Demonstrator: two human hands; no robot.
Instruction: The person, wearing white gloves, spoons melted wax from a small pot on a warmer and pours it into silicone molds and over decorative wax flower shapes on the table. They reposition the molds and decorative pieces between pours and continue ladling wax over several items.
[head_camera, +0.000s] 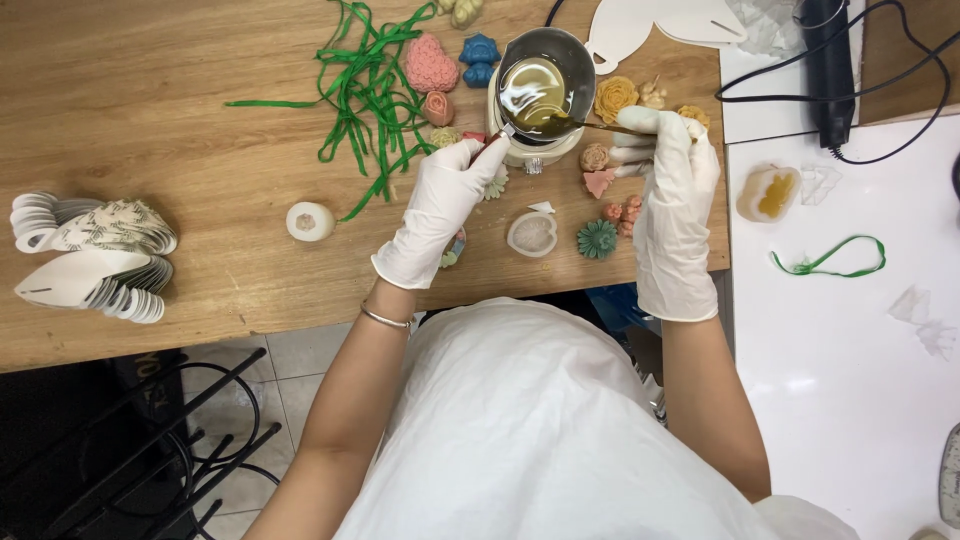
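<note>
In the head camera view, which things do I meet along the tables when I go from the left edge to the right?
Stacked white paper cutouts → small white round mould → green ribbon tangle → left hand → metal melting pot → right hand → mould with yellow filling → loose green ribbon.

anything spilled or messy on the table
No spill shows. The green ribbon lies in a loose tangle across the wooden table, and one stray piece sits apart on the white surface. The metal pot stands upright.
</note>
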